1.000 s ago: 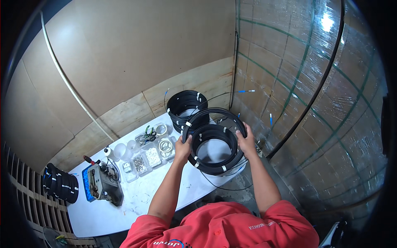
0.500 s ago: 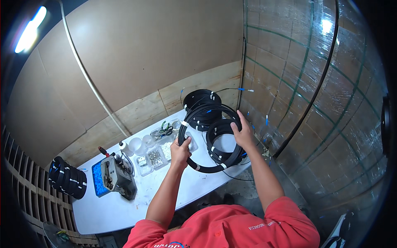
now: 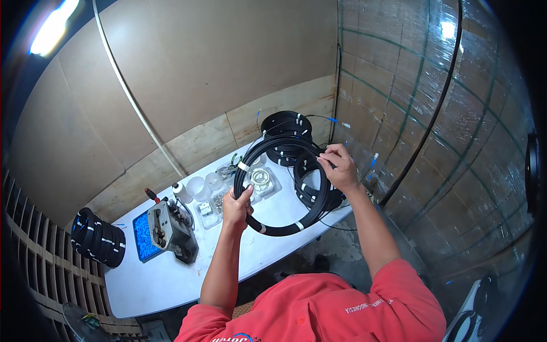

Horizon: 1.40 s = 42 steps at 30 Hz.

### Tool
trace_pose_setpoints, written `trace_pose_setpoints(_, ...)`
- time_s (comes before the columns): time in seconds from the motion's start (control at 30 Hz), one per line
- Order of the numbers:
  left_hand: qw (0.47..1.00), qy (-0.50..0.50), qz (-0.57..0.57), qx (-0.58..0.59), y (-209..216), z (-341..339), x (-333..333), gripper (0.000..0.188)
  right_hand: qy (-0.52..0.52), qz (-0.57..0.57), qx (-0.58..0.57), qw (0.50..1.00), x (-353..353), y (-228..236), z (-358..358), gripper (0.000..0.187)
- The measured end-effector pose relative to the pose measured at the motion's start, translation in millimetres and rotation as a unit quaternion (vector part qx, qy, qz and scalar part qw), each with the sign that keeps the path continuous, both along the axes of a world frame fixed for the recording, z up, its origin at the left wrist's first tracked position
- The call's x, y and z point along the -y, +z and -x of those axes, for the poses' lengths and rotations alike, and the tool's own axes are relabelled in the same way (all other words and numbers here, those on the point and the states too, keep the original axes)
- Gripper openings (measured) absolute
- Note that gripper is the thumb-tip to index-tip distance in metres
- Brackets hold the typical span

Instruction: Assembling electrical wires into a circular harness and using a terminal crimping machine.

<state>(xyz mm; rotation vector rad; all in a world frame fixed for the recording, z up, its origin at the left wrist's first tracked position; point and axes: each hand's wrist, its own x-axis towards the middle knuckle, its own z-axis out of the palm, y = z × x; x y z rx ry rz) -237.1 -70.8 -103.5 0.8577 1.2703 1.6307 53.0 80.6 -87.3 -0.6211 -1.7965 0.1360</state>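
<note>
Left hand [image 3: 236,206] fingers clenched on the near-left arc of a black cable coil [image 3: 280,188]; right hand [image 3: 339,166] fingers grip its far-right arc. Coil held tilted above the right part of the white bench [image 3: 165,279], likely so both hands keep the taped loops from springing apart. Under and beside it, two stacks of finished coils [image 3: 288,132] sit at the right far corner. Clear parts boxes [image 3: 212,208] and a grey crimping tool [image 3: 171,229] stand mid-bench; more coils [image 3: 97,238] hang off the left end.
</note>
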Motion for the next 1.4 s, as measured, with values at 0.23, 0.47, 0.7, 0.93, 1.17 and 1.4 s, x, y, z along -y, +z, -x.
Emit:
trace_pose_setpoints(0.23, 1.0, 0.004, -0.004, 0.014, 7, -4, 15, 0.031, -0.044, -0.096, 0.032, 0.994, 15, -11, 12, 0.012)
trace_pose_setpoints(0.47, 0.999, -0.028, -0.021, -0.004, 0, 2, 28, 0.03, -0.045, 0.086, -0.046, 0.994, 20, -24, 10, 0.022)
trace_pose_setpoints(0.7, 0.996, -0.072, 0.006, 0.046, 5, 2, 18, 0.033, 0.114, 0.209, -0.247, 0.939, -3, -67, -10, 0.046)
trace_pose_setpoints(0.93, 0.997, -0.071, 0.003, -0.017, -1, 14, 15, 0.022, 0.41, 0.568, -0.214, 0.681, 15, -44, -21, 0.064)
trace_pose_setpoints(1.17, 0.913, 0.145, -0.074, -0.374, -2, 5, 6, 0.04, 0.32, 0.513, -0.17, 0.779, 30, -28, -7, 0.048)
trace_pose_setpoints(1.4, 0.912, 0.08, -0.056, -0.398, 17, 5, 11, 0.03, 0.281, 0.444, -0.128, 0.841, 29, -19, -3, 0.035)
